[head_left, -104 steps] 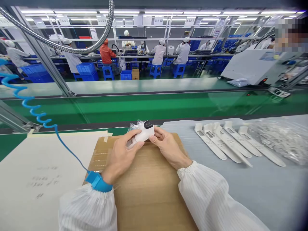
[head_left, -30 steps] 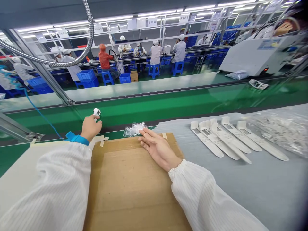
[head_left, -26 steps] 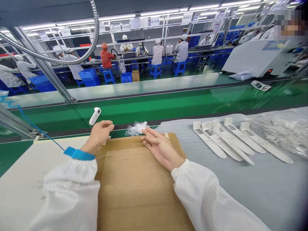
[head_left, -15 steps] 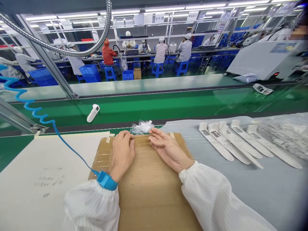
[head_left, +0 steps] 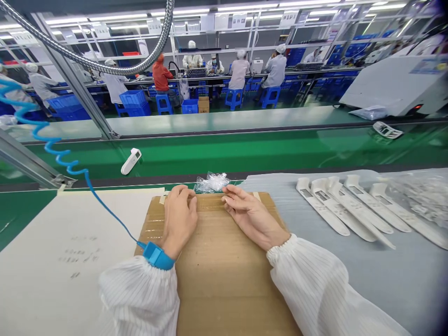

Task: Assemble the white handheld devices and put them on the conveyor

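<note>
Brown cardboard (head_left: 224,284) is lying under both my hands, and I am resting them on it palm down, holding nothing. My left hand (head_left: 178,219) is loosely curled, its fingers bending near the sheet's far edge. My right hand (head_left: 254,217) is lying flatter and half open, its fingers slightly spread and pointing toward my left hand. Just beyond the gap between them, a crumpled clear plastic wrap (head_left: 212,183) is sitting at the cardboard's far edge, apparently untouched. A white handheld device (head_left: 131,161) is lying on the green conveyor belt (head_left: 245,158), well ahead of my left hand. To my right, five white moulded strips (head_left: 350,210) are lying fanned on a grey mat (head_left: 367,280). A blue wrist strap (head_left: 157,255) is circling my left wrist, its coiled cord (head_left: 45,135) trailing away to the left.
</note>
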`<state>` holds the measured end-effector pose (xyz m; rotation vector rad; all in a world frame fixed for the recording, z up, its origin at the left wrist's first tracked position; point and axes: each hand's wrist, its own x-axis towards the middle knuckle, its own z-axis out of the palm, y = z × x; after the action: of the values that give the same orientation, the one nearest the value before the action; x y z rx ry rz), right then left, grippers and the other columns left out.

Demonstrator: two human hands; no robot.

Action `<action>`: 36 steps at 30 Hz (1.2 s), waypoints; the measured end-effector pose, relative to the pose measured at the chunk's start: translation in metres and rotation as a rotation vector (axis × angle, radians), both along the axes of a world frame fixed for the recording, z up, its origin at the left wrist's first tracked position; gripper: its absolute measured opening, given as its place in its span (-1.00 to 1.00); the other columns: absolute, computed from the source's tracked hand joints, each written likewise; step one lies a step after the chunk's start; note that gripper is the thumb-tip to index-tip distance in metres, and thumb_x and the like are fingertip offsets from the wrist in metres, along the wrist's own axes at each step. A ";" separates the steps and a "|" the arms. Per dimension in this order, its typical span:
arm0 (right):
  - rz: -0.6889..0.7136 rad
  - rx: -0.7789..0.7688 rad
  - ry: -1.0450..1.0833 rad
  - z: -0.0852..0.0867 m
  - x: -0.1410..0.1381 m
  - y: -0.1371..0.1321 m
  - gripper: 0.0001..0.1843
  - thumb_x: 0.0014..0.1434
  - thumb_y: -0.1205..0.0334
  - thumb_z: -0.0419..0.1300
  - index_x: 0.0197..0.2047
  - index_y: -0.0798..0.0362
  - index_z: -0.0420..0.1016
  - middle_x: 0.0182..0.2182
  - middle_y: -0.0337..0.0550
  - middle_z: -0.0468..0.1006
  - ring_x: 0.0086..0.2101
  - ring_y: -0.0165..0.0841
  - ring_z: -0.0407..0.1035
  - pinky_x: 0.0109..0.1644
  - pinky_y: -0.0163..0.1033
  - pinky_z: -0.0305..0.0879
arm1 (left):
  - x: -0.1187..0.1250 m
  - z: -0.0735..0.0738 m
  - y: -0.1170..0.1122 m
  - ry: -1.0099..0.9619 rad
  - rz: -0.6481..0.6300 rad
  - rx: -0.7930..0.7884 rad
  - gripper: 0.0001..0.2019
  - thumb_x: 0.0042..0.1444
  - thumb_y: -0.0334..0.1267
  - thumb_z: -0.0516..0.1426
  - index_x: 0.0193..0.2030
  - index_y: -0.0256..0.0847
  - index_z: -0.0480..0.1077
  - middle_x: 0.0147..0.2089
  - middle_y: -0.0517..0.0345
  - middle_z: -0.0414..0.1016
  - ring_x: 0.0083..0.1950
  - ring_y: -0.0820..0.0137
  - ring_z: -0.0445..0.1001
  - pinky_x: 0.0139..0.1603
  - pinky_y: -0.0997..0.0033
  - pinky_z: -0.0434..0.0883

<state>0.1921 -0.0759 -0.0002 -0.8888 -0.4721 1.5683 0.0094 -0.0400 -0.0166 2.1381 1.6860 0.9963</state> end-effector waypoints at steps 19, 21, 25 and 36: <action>0.000 0.002 0.004 0.001 0.000 -0.001 -0.61 -0.22 0.51 0.46 -0.28 0.03 0.59 -0.14 -0.23 0.51 -0.18 -0.45 0.39 -0.07 -0.37 0.33 | -0.005 -0.003 0.002 -0.035 0.075 0.037 -0.87 0.19 -0.34 0.07 -0.19 -0.23 0.44 0.04 -0.09 0.42 0.18 0.10 0.37 0.24 -0.02 0.30; 0.004 0.005 0.002 0.002 0.001 -0.001 -0.63 -0.21 0.51 0.46 -0.28 0.03 0.58 -0.14 -0.23 0.51 -0.17 -0.45 0.39 -0.06 -0.36 0.32 | -0.005 -0.003 0.002 -0.038 0.069 0.037 -0.88 0.19 -0.34 0.07 -0.20 -0.22 0.44 0.03 -0.08 0.42 0.18 0.10 0.37 0.24 -0.01 0.30; 0.006 0.012 0.004 0.001 0.000 -0.001 -0.66 -0.17 0.50 0.45 -0.28 0.03 0.58 -0.14 -0.23 0.51 -0.17 -0.44 0.39 -0.04 -0.35 0.31 | -0.004 -0.003 0.002 -0.043 0.064 0.044 -0.88 0.19 -0.34 0.07 -0.20 -0.22 0.43 0.03 -0.08 0.42 0.18 0.11 0.37 0.24 -0.01 0.30; 0.020 0.021 -0.014 0.002 0.001 -0.002 -0.66 -0.15 0.48 0.43 -0.28 0.01 0.56 -0.14 -0.23 0.50 -0.16 -0.42 0.37 -0.03 -0.31 0.29 | -0.005 -0.002 0.002 -0.043 0.053 0.031 -0.88 0.19 -0.34 0.07 -0.21 -0.23 0.43 0.01 -0.09 0.43 0.16 0.10 0.38 0.23 -0.02 0.31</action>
<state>0.1929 -0.0776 0.0021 -0.8822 -0.5074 1.5733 0.0044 -0.0381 -0.0183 2.0859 1.7261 1.0817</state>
